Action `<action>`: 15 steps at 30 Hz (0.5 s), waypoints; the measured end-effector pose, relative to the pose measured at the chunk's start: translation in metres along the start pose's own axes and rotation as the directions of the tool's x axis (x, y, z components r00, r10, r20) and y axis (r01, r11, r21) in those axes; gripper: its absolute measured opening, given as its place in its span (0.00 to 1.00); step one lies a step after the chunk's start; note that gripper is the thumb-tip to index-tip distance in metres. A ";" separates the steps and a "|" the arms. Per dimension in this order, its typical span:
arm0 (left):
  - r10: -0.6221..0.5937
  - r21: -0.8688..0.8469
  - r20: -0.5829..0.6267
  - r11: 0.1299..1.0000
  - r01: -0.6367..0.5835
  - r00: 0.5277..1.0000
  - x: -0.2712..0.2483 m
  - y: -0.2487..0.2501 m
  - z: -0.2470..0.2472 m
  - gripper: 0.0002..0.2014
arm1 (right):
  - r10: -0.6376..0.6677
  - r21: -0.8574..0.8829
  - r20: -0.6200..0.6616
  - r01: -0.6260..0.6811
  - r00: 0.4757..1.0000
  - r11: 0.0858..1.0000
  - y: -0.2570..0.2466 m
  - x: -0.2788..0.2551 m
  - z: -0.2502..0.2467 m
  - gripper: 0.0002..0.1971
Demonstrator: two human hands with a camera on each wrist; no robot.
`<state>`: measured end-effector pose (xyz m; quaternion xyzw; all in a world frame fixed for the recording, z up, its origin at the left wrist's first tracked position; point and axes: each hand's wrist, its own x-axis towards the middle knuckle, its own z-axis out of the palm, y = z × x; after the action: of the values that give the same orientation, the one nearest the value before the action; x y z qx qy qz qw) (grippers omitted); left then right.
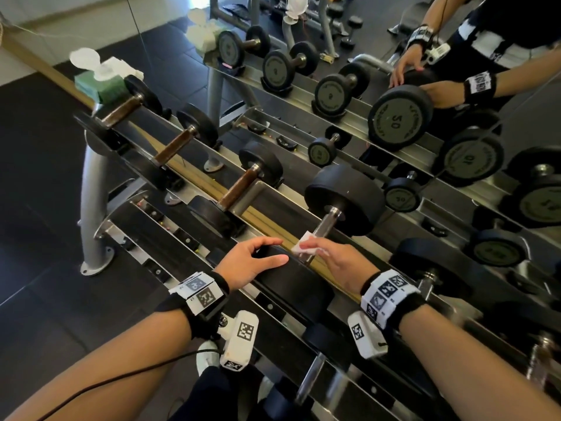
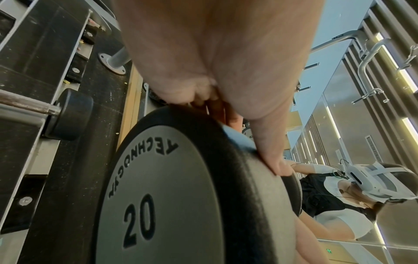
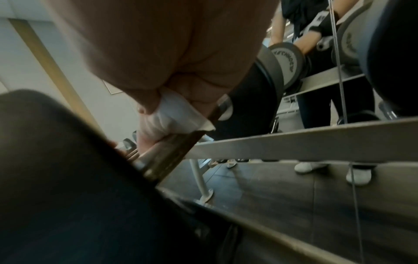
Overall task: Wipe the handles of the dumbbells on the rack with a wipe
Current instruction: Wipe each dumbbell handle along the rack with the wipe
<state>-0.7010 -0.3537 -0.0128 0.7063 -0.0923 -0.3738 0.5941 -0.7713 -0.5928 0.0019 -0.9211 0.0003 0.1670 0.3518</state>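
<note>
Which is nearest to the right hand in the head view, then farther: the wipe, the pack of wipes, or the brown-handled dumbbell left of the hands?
1. Wipe, held in the right hand.
2. Brown-handled dumbbell, up-left.
3. Pack of wipes, far left end of the rack.

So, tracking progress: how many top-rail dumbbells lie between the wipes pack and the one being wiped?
3: first dumbbell beside the wipes pack, second dumbbell midway, third dumbbell next to the one under the wipe. None seems hidden.

A tiered metal rack (image 1: 100,174) stands bolted to dark floor tiles (image 1: 39,183) against a mirror. Black dumbbells (image 1: 343,199) lie in a row across its top rails. At the rack's far left end rests a green wipe pack (image 1: 100,83), lid open.
</note>
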 end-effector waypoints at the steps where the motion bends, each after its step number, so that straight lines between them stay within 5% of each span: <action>1: -0.003 -0.002 0.004 1.000 0.003 1.000 0.000 0.000 0.000 0.27 | 0.013 0.010 -0.039 -0.012 0.999 1.000 -0.001 0.005 -0.003 0.18; 6: -0.013 -0.015 0.006 1.000 0.013 1.000 0.000 -0.001 -0.001 0.27 | 0.082 -0.057 -0.204 -0.096 0.976 0.994 -0.006 0.018 -0.016 0.21; 12: -0.009 -0.015 0.015 1.000 0.009 1.000 -0.002 0.005 0.000 0.25 | 0.140 0.163 -0.023 -0.135 0.990 0.977 -0.014 -0.013 0.015 0.17; 15: -0.006 -0.006 0.015 1.000 0.006 1.000 -0.001 0.006 -0.001 0.23 | 0.197 0.426 -0.200 -0.096 0.960 0.900 -0.016 -0.028 0.016 0.15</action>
<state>-0.6997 -0.3541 -0.0069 0.7018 -0.0936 -0.3813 0.5944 -0.8010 -0.5742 0.0099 -0.8367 0.1476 0.0775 0.5217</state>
